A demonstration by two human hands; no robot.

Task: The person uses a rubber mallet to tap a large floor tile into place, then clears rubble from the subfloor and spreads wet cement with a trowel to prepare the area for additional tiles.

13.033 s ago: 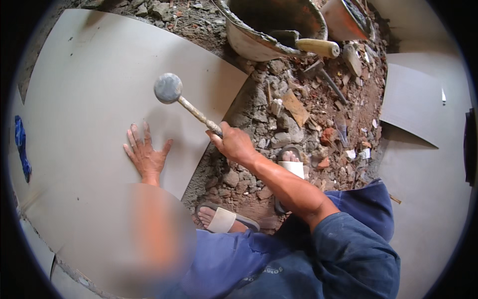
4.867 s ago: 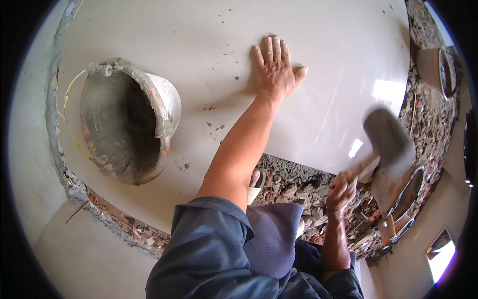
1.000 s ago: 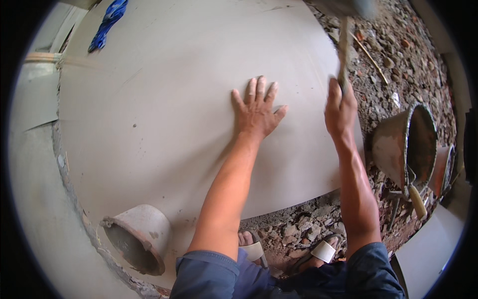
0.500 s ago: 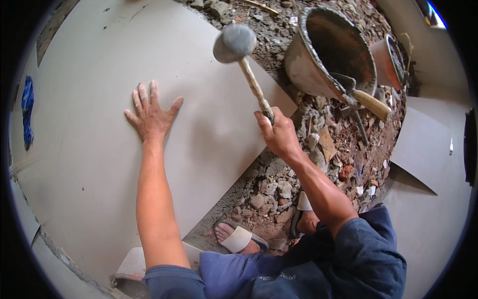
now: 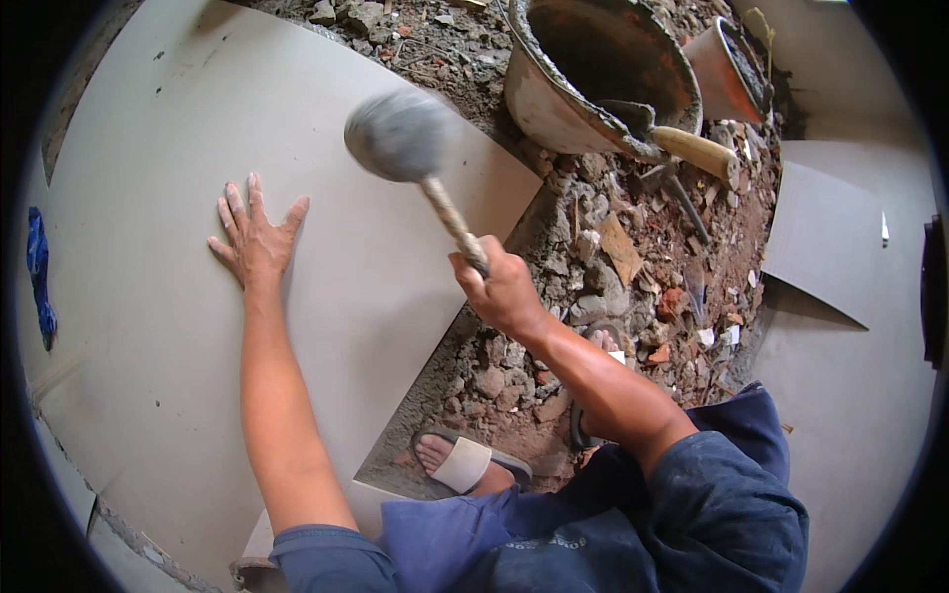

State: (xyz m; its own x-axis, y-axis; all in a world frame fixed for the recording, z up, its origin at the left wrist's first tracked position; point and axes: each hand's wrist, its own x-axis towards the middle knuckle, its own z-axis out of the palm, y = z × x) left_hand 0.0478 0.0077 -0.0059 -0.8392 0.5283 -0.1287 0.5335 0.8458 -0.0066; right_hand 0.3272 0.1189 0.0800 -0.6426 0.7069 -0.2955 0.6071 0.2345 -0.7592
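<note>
Our right hand [image 5: 502, 289] clamps a mallet [image 5: 400, 136] (rather blurred) above the pale tile [image 5: 158, 296]; our left hand [image 5: 263, 244], splayed, rests on that tile.

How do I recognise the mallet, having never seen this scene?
Find the large pale slab on the left. Near its right edge, the right hand grips the mallet. Unlike the nearby trowel, it has a bulky, rounded grey head.

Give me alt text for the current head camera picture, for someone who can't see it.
A right hand grips a mallet over a large pale tile, while the left hand lies spread on the tile. To the right are rubble and a bucket with a trowel on its rim.
</note>
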